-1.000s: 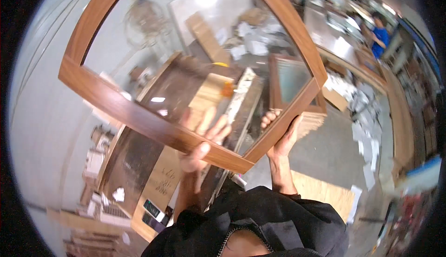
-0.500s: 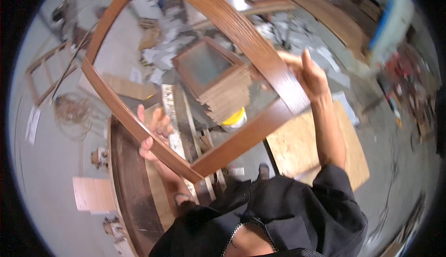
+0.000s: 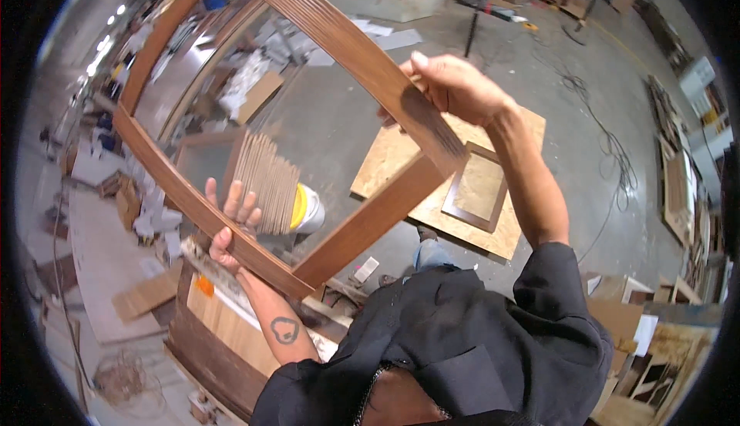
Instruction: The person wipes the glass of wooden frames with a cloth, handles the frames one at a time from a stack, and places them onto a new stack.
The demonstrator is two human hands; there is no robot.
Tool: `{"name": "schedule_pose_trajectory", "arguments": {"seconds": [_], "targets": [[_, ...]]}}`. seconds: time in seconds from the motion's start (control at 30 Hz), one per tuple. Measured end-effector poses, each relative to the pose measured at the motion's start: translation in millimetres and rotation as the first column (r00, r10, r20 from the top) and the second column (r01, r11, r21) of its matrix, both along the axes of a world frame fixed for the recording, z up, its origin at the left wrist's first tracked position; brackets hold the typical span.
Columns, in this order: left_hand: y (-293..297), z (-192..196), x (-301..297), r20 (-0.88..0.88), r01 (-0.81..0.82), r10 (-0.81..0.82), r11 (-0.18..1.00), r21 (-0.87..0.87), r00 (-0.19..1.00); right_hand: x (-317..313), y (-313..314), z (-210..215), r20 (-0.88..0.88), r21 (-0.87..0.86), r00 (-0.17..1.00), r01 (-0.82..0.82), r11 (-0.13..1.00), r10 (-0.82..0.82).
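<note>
We're holding 1 big wooden frame (image 3: 339,48), reddish-brown w/ fine ridged grooves running along its face. It's open in the middle, no panel, so the floor shows thru it. 4 rails in view: far rail runs from upper left down to the right, left rail drops along the left side to a near corner at approx center, near rail climbs back up to the right. It's lifted off the floor & tilted, w/ the far-left corner up near the top edge. Right hand (image 3: 455,87) wraps the far rail at its right end; left hand (image 3: 227,226) grips the left rail w/ fingers spread behind it.
</note>
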State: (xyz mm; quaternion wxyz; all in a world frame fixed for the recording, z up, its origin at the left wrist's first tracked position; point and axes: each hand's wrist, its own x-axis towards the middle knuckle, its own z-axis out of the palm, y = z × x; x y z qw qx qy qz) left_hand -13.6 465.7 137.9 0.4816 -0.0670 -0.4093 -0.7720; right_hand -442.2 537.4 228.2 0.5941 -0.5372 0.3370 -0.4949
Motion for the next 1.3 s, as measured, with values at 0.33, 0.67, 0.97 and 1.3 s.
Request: {"name": "schedule_pose_trajectory", "arguments": {"seconds": [0.33, 0.67, 0.97, 1.3], "targets": [[-30, 13, -192, 0.063, 0.301, -0.312, 0.943, 0.144, 0.948, -101, 82, -4, 0.091, -0.084, 0.894, 0.446, 0.891, -0.439], [-50, 27, -227, -0.069, 0.511, -0.508, 0.859, 0.037, 0.858, -115, 112, 38, 0.005, -0.297, 0.843, 0.515, 0.804, -0.538], [-32, 20, -192, -0.138, 0.575, -0.562, 0.813, 0.087, 0.815, -84, 121, 49, 0.156, -0.119, 0.882, 0.464, 0.878, -0.445], [8, 44, -225, 0.499, 0.411, -0.404, 0.906, 0.101, 0.767, -92, 161, -83, -0.21, 0.326, 0.543, 0.823, 0.465, -0.813]]}}
